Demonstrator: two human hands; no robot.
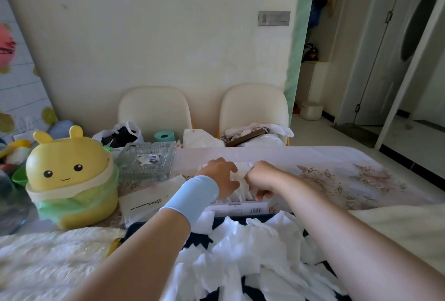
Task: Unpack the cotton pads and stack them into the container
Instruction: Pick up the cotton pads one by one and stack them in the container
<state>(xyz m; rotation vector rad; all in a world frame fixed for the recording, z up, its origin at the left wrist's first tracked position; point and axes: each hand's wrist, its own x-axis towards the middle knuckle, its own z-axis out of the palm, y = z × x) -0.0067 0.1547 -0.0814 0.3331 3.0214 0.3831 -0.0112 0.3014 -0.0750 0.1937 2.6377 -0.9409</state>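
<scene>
Head view. Container (240,208), a white box with a barcode on its near wall, at the middle of the counter (337,175) toward its near edge; cotton pads (242,172) stand packed inside. Left hand (220,178), pale blue cuff (190,198) at the wrist: fingers bent and spread over the pads, touching them; grip cannot be told. Right hand (262,179): fingers curled tight, tips pinching the pads at the container's right end. Loose pads (240,257) heaped on a dark tray (144,229) at the near edge. Yellow bin (69,175) near the left edge.
</scene>
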